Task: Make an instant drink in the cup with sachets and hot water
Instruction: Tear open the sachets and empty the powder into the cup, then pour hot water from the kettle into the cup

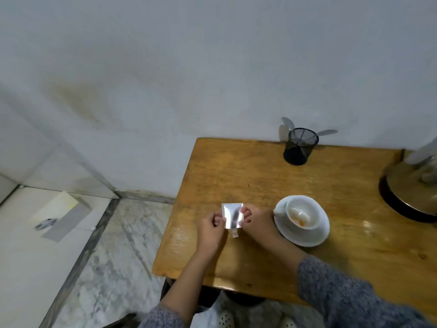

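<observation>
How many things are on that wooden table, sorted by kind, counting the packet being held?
Sachet: 1, held by left hand and right hand
Cup: 1
Saucer: 1
Mesh holder: 1
Spoons in the holder: 3
Kettle, partly out of view: 1
Total: 8

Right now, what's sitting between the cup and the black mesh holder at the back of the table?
Nothing: the head view shows only bare wooden table between the cup on its saucer and the mesh holder.

Both hands, left hand, right hand, pinching silver sachet, beside cup on saucer
</observation>
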`<state>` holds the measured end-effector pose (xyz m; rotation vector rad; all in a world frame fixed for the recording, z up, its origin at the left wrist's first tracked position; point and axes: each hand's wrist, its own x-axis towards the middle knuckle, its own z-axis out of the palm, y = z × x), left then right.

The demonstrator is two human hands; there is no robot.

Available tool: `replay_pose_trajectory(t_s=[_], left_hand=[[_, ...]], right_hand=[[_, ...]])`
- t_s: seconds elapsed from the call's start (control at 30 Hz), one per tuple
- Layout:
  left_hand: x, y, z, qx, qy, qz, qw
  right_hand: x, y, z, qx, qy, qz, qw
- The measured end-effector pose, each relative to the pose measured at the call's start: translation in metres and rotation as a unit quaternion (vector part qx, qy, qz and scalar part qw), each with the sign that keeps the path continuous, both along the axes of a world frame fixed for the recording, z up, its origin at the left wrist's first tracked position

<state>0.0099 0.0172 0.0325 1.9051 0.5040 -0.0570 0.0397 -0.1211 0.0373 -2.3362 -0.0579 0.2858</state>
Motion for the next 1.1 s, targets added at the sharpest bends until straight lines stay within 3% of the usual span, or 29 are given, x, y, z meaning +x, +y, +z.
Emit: replay_pose_trajectory(t_s=[0.1,0.4,0.67,0.77,0.93,1.03,1.1], left_hand=[[-0.003,0.01,-0.017,0.023,0.027,-0.02,0.999],[-0.014,0.016,-0.033,0.052,0.033,-0.124,0.99],[-0.016,0.014,-0.031,0.068,0.035,-0.121,0.99],[-0.015,0.011,-0.028,0.087,0.057,-0.115,0.988],[-0.004,-0.013,-0.01,0.137,0.022,-0.101,0.985],[0.005,-0.046,0.003,0.115,-0.049,-0.139,0.982],[0.007,-0.072,0.01,0.081,-0.068,-0.162,0.981]], right_hand=[[-0.007,0.009,-0.012,-0.048,0.03,0.029,0.998],[-0.029,0.021,-0.036,-0.026,0.036,0.049,0.998],[-0.036,0.023,-0.04,-0.082,0.032,0.05,0.995],[-0.042,0.017,-0.031,-0.057,0.031,0.045,0.997],[-0.045,-0.025,0.016,0.028,-0.1,0.0,0.995],[-0.038,-0.074,0.053,0.068,-0.209,-0.071,0.973],[-0.032,-0.118,0.079,0.078,-0.229,-0.123,0.963]])
